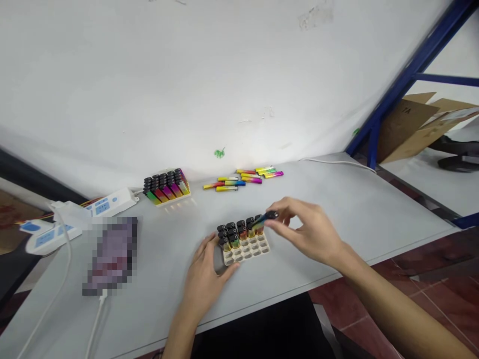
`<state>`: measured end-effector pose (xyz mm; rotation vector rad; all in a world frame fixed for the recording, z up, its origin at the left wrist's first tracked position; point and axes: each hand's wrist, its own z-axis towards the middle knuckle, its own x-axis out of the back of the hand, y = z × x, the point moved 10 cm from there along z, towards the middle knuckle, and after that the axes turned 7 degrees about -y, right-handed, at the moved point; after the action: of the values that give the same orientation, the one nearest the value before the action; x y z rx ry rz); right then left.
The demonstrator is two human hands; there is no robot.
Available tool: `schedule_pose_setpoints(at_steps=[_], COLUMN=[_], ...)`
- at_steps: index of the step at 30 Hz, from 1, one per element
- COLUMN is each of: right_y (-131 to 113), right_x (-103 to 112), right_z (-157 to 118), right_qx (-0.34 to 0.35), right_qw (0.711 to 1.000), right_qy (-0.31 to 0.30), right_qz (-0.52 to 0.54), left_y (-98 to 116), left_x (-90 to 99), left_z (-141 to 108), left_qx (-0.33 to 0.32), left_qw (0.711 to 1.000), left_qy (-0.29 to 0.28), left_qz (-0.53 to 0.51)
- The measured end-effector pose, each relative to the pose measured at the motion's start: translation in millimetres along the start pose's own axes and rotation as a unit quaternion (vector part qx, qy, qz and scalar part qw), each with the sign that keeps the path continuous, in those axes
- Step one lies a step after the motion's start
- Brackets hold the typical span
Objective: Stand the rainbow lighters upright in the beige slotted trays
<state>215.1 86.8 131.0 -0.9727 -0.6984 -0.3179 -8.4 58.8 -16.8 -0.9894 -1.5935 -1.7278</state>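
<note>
A pale lighter tray with rows of slots sits in front of me on the table. Several black-topped lighters stand upright in its back and left slots, while front slots show as open holes. My left hand curls around the tray's left end, thumb at the front edge and fingers behind. Pinched between the thumb and fingers of my right hand is a lighter, black top toward the palm, tilted above the tray's back right. Its lower part is blurred.
At the back left stands a fuller tray of lighters. Several colourful lighters lie loose by the wall. A power strip, a pixelated object and a white cable occupy the left. Cardboard boxes stand beyond the blue frame.
</note>
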Motion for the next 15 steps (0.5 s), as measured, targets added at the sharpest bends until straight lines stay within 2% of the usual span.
schedule_pose_setpoints(at_steps=[3,7,10,15], right_y=[-3.4,0.9,5.9,10.6], right_x=[-35.5,-69.9,-79.8,-82.1], right_z=[-3.2,-5.7,-7.1,-7.4], right_qx=[0.018,0.018,0.006,-0.014], right_qw=[0.998,0.987,0.977,0.974], right_qy=[-0.064,-0.123,-0.144,-0.153], right_qz=[-0.011,-0.099,-0.156,-0.166], left_y=[1.1,3.0,3.8,3.3], left_x=[-0.2,1.2,1.1,0.5], left_z=[0.5,0.4,0.3,-0.1], left_qx=[-0.001,-0.006,-0.009,-0.007], left_qw=[1.000,1.000,1.000,1.000], left_qy=[-0.002,0.004,0.004,0.003], left_qz=[-0.002,-0.007,-0.009,-0.009])
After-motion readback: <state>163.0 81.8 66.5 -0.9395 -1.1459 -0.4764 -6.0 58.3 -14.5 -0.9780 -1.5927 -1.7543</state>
